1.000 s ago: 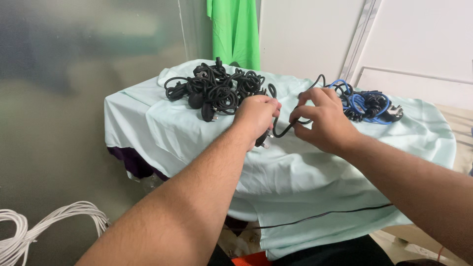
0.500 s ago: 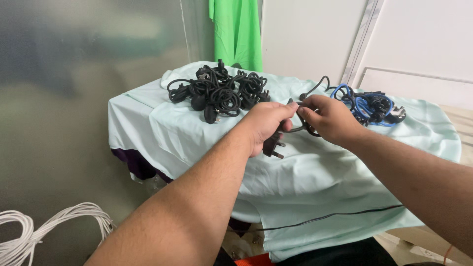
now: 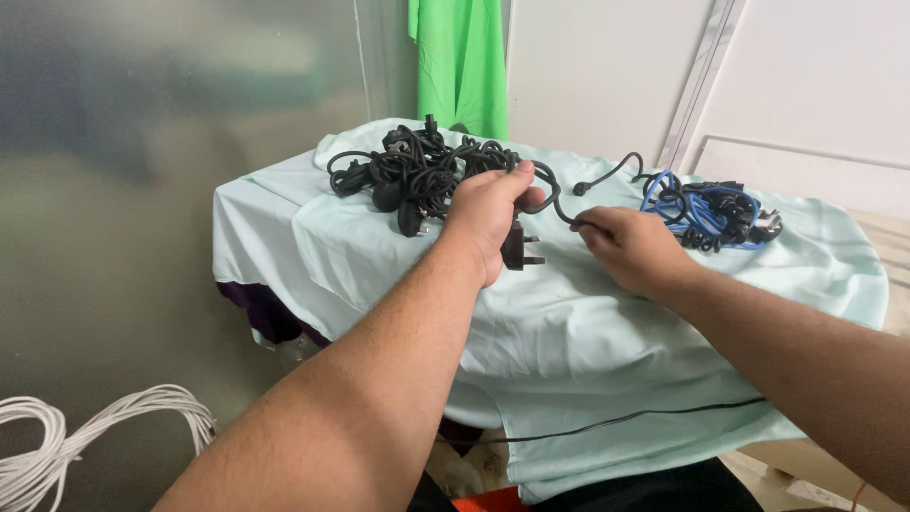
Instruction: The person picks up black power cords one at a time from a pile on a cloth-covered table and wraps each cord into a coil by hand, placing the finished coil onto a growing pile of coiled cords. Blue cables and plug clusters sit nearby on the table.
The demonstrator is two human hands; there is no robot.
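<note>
Cables everywhere on that table, honestly. We had our left hand (image 3: 493,213) closed round a black power cable (image 3: 555,204) right at its plug (image 3: 519,248), which hung just under the fist with the pins sticking out to the right. Our right hand (image 3: 630,248) was pinched shut on the same cable a little further along, so a short loop arched up between the two hands, and the free end with its small connector (image 3: 580,189) curled up behind. All of this hovered just over the mint green cloth (image 3: 588,332), between the big black tangle of cords (image 3: 417,173) at the back left and the blue and black bundle (image 3: 706,209) on the right. Looked to us like we were mid-way through gathering this one cord into loops, with the length not yet coiled. The next move probably needed the right hand to slide along for more slack while the left kept its grip by the plug, careful not to snag the tangle behind.
</note>
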